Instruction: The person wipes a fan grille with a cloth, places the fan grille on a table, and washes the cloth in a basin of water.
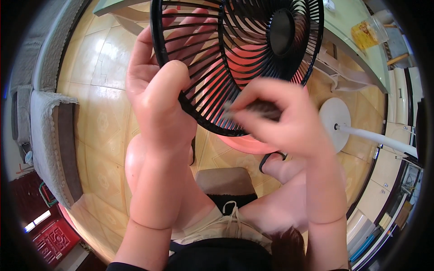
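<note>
A round black fan grille [225, 64] with curved spokes and a solid hub is held up before me, tilted, its top cut off by the picture's edge. My left hand [159, 74] grips its left rim, thumb on the near side and fingers behind the spokes. Near the lower spokes is my right hand [281, 115], blurred, with a small greyish piece [229, 110] pinched between thumb and fingertips; what it is cannot be made out. Behind the grille, a pink basin [247, 144] is partly hidden.
On the tiled floor [101, 111], a white round stand base [335, 122] with a pole [373, 133] stands to the right. A glass-topped table [366, 57] carries a clear container [369, 32]. At left is a covered sofa [51, 142]. A brown stool [225, 181] shows between my legs.
</note>
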`<state>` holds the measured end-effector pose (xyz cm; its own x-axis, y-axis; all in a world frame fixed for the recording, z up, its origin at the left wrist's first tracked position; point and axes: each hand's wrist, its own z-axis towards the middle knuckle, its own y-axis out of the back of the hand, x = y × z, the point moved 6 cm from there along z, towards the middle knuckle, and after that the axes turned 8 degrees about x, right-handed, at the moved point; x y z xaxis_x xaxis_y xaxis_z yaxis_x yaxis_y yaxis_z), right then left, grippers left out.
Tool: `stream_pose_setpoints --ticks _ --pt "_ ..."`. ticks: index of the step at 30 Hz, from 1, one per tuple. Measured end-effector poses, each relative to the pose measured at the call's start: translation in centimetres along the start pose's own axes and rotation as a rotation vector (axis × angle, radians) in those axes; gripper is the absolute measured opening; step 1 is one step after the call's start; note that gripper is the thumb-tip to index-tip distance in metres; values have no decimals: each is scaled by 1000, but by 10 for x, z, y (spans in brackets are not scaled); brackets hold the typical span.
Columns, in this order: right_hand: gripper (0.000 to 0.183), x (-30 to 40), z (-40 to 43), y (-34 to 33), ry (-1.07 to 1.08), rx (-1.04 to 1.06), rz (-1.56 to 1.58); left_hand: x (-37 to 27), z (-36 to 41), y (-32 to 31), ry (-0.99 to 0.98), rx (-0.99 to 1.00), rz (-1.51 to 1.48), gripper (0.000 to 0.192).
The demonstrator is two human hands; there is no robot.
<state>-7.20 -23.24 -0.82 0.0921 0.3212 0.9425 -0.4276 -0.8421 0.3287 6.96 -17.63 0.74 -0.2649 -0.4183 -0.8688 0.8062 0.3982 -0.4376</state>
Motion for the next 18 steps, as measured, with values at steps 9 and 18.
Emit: stream_pose_setpoints --ticks 9,18 --pt "18 0 -53 87 -63 -397 521 -36 -10 20 -115 -90 -203 47" --pt "24 -28 -85 95 -202 -572 447 -77 -28 61 -196 -134 -275 46"
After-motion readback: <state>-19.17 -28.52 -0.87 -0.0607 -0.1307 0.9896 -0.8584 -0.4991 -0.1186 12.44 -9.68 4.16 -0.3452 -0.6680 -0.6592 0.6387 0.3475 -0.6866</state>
